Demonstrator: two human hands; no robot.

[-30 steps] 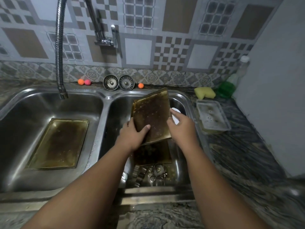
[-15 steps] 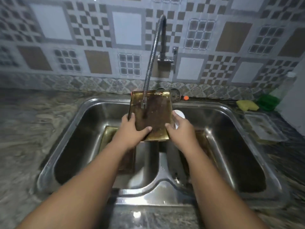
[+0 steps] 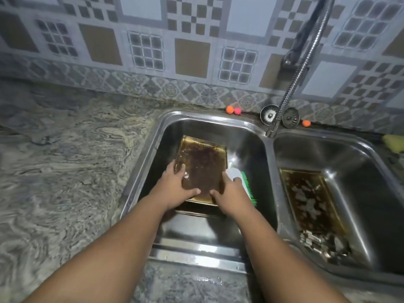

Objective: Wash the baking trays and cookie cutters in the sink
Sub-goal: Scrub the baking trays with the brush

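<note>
A stained, browned baking tray (image 3: 203, 169) is low inside the left basin (image 3: 247, 149), held at its near end by both hands. My left hand (image 3: 175, 189) grips its left corner, thumb on the tray's face. My right hand (image 3: 231, 193) grips the right corner and also holds a brush (image 3: 242, 182) with a white handle and green bristles against that edge. The rim of a second tray (image 3: 194, 212) shows just below the held one. A third dirty tray (image 3: 310, 200) lies flat in the right basin, with several metal cookie cutters (image 3: 321, 241) heaped at its near end.
The flexible faucet hose (image 3: 290, 88) hangs from the wall, its nozzle (image 3: 271, 133) over the divider between the basins. Two sink strainers (image 3: 269, 114) and small orange and pink balls (image 3: 233, 110) sit on the back ledge. A yellow sponge (image 3: 393, 143) lies at far right. Marbled counter (image 3: 65, 160) spreads left.
Both hands carried the tray from over the right basin, past the faucet hose, and lowered it into the left basin above the tray lying there. The view swung left.
</note>
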